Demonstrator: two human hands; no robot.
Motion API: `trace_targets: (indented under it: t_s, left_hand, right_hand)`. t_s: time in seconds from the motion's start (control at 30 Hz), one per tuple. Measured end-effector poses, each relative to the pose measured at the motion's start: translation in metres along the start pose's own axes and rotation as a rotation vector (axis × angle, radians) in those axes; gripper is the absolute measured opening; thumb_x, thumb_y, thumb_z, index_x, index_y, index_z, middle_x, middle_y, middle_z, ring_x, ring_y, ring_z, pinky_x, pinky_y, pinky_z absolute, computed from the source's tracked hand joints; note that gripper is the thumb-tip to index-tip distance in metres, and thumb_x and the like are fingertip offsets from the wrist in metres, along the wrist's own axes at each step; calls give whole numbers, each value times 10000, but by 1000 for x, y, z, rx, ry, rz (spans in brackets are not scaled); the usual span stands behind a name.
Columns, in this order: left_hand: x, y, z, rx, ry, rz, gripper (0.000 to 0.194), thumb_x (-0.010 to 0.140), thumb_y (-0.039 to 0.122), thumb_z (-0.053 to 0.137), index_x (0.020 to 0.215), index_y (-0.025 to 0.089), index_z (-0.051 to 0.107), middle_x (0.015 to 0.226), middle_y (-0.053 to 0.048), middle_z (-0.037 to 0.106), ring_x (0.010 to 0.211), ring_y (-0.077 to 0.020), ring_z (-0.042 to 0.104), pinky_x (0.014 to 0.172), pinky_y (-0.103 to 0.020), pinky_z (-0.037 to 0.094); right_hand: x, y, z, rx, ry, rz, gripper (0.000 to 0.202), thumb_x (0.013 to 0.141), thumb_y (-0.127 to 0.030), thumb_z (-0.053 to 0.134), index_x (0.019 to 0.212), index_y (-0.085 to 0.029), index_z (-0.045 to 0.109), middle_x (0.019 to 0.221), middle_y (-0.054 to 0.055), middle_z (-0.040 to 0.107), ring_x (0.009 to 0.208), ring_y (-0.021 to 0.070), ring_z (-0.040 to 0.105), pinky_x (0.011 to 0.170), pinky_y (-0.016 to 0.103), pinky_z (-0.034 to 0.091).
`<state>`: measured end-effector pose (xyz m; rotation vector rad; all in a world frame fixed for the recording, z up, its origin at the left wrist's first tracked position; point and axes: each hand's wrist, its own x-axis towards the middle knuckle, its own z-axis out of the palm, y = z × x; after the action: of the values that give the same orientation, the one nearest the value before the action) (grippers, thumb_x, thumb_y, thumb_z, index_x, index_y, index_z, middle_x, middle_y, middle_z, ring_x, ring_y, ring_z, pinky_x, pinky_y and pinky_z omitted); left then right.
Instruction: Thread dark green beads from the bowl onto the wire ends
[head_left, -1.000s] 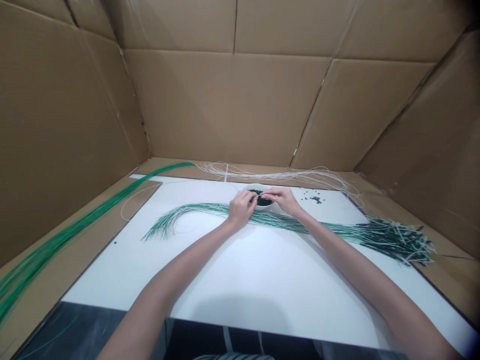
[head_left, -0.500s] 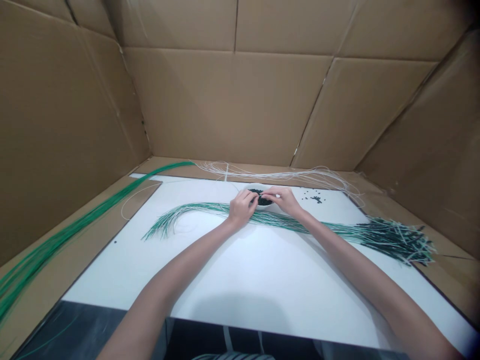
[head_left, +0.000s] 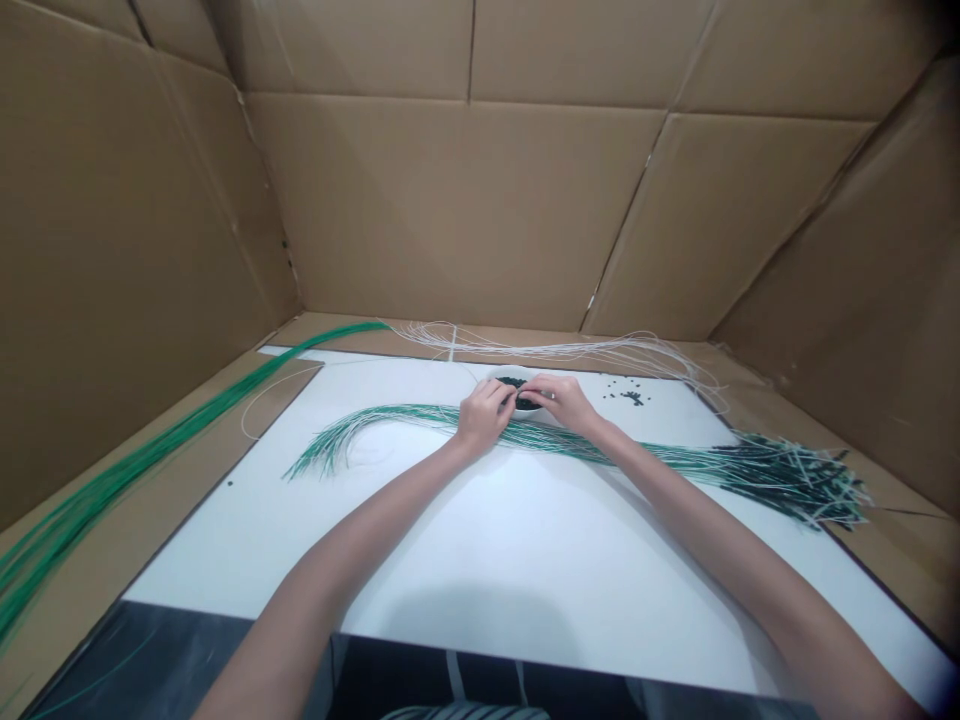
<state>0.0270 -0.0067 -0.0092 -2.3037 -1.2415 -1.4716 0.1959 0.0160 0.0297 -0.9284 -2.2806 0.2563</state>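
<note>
Over a white bowl (head_left: 541, 413) of small dark green beads (head_left: 512, 381), my left hand (head_left: 484, 412) and my right hand (head_left: 564, 400) meet fingertip to fingertip. The left fingers are pinched together, and a thin white wire (head_left: 281, 378) seems to run to them from the left. My right thumb and finger are pinched too; what lies between them is too small to make out. Just below the bowl, a long bundle of green and white strands (head_left: 405, 412) passes under both forearms. Its right end carries dark beaded tips (head_left: 799, 480).
Loose dark beads (head_left: 634, 397) lie right of the bowl on the white board (head_left: 480, 560). Green strands (head_left: 187, 420) stretch along the left side, and white wires (head_left: 570, 348) lie along the back. Cardboard walls (head_left: 450, 200) enclose the back and sides.
My right fingers have shifted slightly left and closed in against my left fingertips. The left hand stays in place over the bowl's left side.
</note>
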Motion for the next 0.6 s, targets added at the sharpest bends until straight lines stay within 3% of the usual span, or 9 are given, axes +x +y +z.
trace_targets:
  t_s: [0.27, 0.6]
  left_hand:
    - [2, 2, -2, -15, 13, -26, 169, 852, 246, 440, 833, 193, 599, 775, -25, 610, 756, -139, 527, 675, -251, 427]
    - [1, 0, 0, -54, 29, -36, 181, 861, 273, 431, 868, 195, 594, 808, -22, 614, 790, -134, 532, 716, -246, 428]
  right_hand:
    - [0, -2, -1, 217, 36, 160, 248, 735, -376, 567, 804, -173, 692, 787, 49, 685, 689, 173, 607, 654, 269, 458]
    - [0, 3, 1, 428, 50, 256, 291, 682, -391, 618, 807, -138, 689, 793, 63, 686, 699, 181, 608, 670, 295, 479]
